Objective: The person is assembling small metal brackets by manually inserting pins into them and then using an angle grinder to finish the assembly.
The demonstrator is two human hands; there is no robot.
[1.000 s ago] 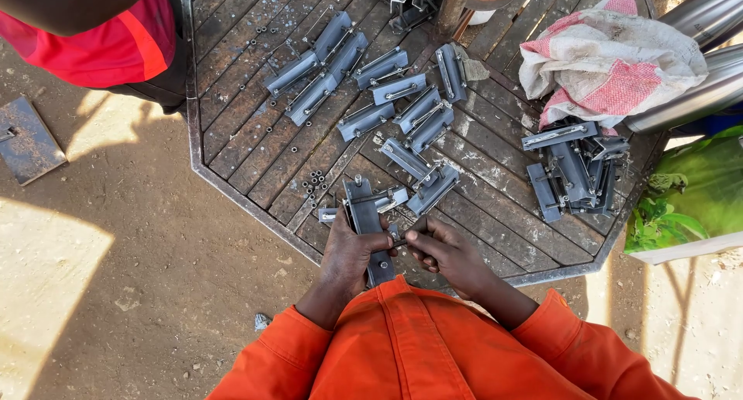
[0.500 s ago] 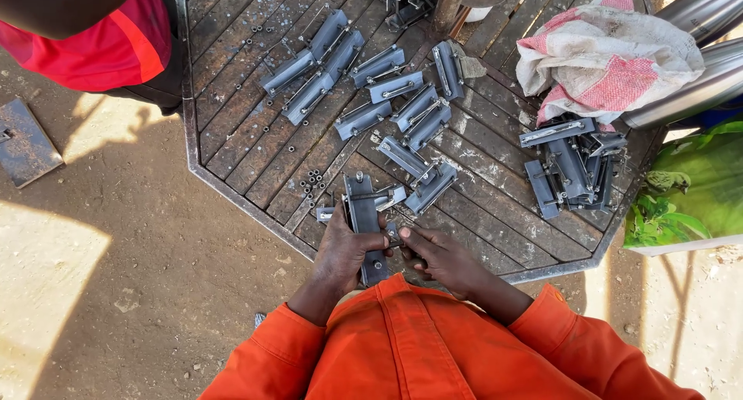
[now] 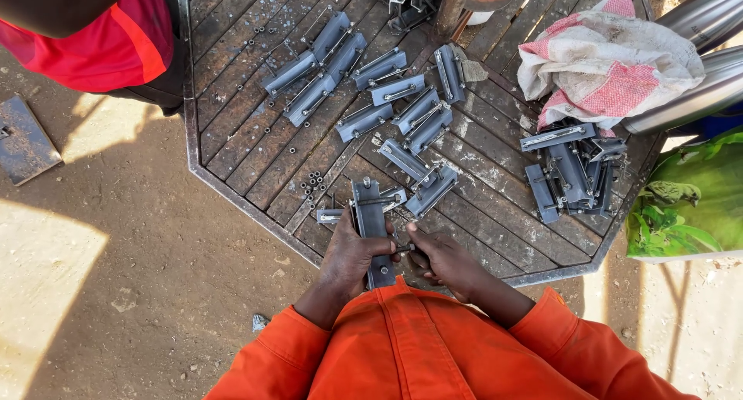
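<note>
The left hand [image 3: 352, 259] is wrapped around a grey metal bracket [image 3: 372, 228] at the near edge of the slatted table [image 3: 232, 148], while the right hand [image 3: 443, 262] pinches a small bolt [image 3: 405, 248] against its side. The bracket looks stiff and fairly heavy (probably hard-edged), best gripped across its flat middle.

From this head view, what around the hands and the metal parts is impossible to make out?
- Lower end of the grey metal bracket: covered by the left hand.
- What the right hand pinches at the bracket's side: too small, hidden by fingertips.
- Small nuts: too tiny to count.
- Heap of brackets by the cloth: overlapping, number unclear.
- Other person in red: cut off by the top edge.
</note>
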